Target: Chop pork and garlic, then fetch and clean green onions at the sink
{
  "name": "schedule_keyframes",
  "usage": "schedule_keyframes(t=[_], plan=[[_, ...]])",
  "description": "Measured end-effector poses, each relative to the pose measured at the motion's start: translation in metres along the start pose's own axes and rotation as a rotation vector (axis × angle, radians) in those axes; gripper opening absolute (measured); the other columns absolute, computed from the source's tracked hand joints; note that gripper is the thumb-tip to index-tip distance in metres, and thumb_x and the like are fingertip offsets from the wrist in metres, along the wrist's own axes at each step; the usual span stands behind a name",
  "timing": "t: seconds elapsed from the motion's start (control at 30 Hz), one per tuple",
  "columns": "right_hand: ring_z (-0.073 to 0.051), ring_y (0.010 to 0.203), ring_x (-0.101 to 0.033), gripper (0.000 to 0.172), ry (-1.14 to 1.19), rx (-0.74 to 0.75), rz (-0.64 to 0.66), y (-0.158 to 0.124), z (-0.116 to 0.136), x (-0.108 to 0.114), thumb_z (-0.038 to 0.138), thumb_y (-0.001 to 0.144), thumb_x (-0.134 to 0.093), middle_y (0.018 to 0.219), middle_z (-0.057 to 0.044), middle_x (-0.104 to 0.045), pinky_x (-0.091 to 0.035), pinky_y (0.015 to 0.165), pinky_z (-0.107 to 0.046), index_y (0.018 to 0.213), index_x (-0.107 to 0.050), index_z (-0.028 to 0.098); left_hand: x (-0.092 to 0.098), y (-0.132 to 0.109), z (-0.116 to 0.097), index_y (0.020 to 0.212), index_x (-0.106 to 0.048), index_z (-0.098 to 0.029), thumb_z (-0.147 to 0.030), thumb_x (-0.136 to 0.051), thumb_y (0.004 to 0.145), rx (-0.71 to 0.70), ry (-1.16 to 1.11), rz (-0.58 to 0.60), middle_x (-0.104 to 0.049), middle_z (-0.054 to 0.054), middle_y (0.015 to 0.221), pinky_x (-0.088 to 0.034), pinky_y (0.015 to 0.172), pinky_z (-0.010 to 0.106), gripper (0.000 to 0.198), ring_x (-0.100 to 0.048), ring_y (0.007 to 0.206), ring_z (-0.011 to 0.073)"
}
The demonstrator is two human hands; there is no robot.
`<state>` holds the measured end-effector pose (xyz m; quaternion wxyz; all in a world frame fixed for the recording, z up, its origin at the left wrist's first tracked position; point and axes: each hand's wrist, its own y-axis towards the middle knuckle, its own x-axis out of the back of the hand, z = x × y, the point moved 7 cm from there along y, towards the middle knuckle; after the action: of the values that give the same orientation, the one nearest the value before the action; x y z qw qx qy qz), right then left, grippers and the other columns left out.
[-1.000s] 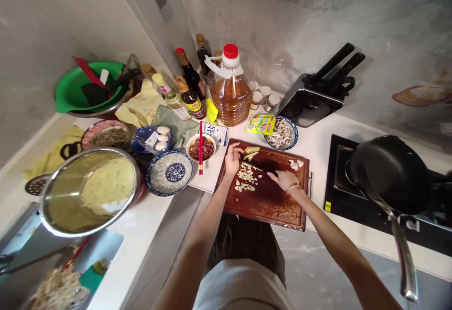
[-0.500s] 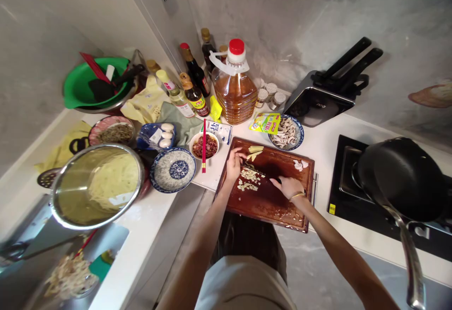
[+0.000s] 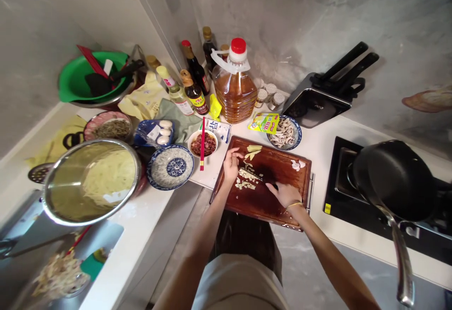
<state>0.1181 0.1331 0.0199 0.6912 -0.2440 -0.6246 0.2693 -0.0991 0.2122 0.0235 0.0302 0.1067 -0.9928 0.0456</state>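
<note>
Head view: right hand [image 3: 284,192] clasps knife [image 3: 265,178]; left hand [image 3: 231,166] curls beside.

Wood chopping board [image 3: 268,201] is looking dark, glossy w/ wet sheen. Steel bowl [image 3: 63,201] is gleaming; pan [image 3: 395,178] is looking matt blk.

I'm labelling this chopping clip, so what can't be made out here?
Head view: knife handle, buried in the right hand.
Head view: what the pale chopped pieces by the left hand are, too small.
Head view: sink contents, blurred at the lower left.
</note>
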Motion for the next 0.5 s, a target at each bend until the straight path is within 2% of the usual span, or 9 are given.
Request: schedule_keyframes(t=[0.13, 0.3, 0.5], plan=[[-0.023, 0.083, -0.064, 0.064, -0.010, -0.007, 0.011, 0.000, -0.002, -0.003, 0.061, 0.084, -0.015, 0.090, -0.011, -0.068, -0.045, 0.070, -0.031, 0.101, -0.062, 0.022, -0.002, -0.002, 0.005, 0.104, -0.051, -0.018, -0.038, -0.034, 0.089, 0.016, 0.055, 0.014, -0.056, 0.000, 0.070, -0.038, 0.055, 0.021, 0.030, -0.046, 0.054, 0.0080], [-0.024, 0.079, -0.064, 0.071, -0.028, -0.014, -0.003, -0.007, -0.001, -0.007, 0.067, 0.080, -0.012, 0.083, -0.011, -0.068, -0.046, 0.067, -0.032, 0.097, -0.063, 0.022, 0.006, -0.011, 0.007, 0.102, -0.051, -0.017, -0.038, -0.031, 0.090, 0.032, 0.086, -0.075, -0.047, -0.003, 0.058, -0.036, 0.053, 0.021, 0.031, -0.043, 0.050, 0.0081], [-0.022, 0.081, -0.064, 0.066, -0.019, -0.041, -0.003, -0.014, 0.002, -0.011, 0.064, 0.082, -0.016, 0.085, -0.011, -0.068, -0.045, 0.068, -0.029, 0.097, -0.063, 0.020, 0.008, -0.019, -0.002, 0.100, -0.053, -0.018, -0.037, -0.031, 0.090, 0.003, 0.197, 0.012, -0.043, -0.004, 0.054, -0.034, 0.053, 0.022, 0.031, -0.041, 0.048, 0.0085]])
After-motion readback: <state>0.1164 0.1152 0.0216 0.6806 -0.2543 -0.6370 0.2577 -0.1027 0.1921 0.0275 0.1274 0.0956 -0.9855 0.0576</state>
